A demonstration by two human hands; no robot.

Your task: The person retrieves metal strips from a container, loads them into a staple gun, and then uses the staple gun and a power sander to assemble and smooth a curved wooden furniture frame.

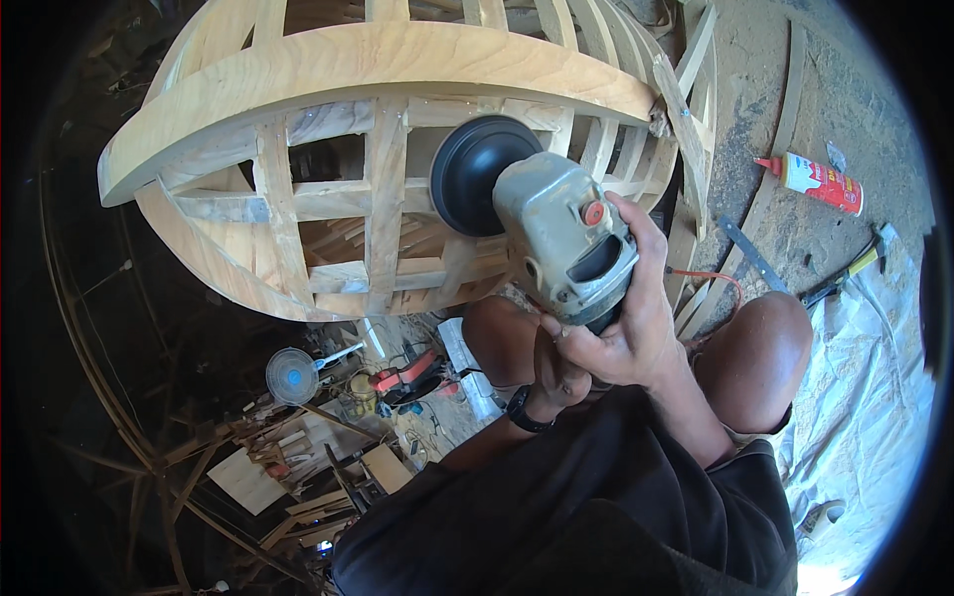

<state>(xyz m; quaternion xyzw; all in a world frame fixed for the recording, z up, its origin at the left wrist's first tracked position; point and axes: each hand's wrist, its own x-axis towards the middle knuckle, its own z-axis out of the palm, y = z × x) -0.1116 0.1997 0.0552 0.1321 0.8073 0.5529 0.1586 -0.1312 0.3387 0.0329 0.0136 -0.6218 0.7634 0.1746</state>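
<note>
A grey-green disc sander (563, 233) with a red round cap is in front of me. Its black round pad (484, 176) faces the curved wooden frame (388, 62), close to the slats; whether it touches them I cannot tell. My right hand (636, 323) wraps the sander's body from the right side. Below it, my left hand (558, 370), with a dark watch at the wrist, is closed around the lower end of the tool, partly hidden. Crossed light wooden ribs and a thick curved rim make up the frame.
At right lie a red-and-white glue bottle (820, 185), a metal strip (752, 253) and a yellow-handled hammer (860, 262) by a pale sheet (865, 397). A blue-white fan (292, 376), a red-and-black power tool (409, 374) and boards (248, 480) are at lower left.
</note>
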